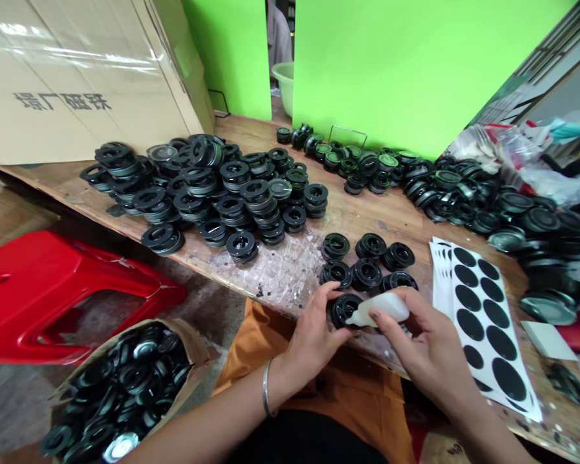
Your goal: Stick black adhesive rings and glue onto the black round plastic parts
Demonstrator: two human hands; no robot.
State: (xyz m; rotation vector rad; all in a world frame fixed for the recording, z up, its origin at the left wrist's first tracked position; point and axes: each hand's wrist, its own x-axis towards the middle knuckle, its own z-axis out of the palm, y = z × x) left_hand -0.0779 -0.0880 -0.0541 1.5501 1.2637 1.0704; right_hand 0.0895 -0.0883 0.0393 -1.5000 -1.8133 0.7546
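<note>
My left hand (315,328) curls its thumb and fingers round the left side of a round black part (344,310) at the table's front edge. In my right hand (423,332) is a small white squeeze bottle (384,309), tilted so its nozzle points down at the middle of that part. Just behind it, several similar black ring parts (366,274) stand in short rows. To the right of my right hand lie white sheets (493,322) with round black stickers.
Stacked black parts (232,206) cover the table's left, beside a large cardboard box (87,77). More parts (444,187) lie back right. Green panels (391,71) stand behind. A red stool (43,283) and filled carton (193,341) are lower left.
</note>
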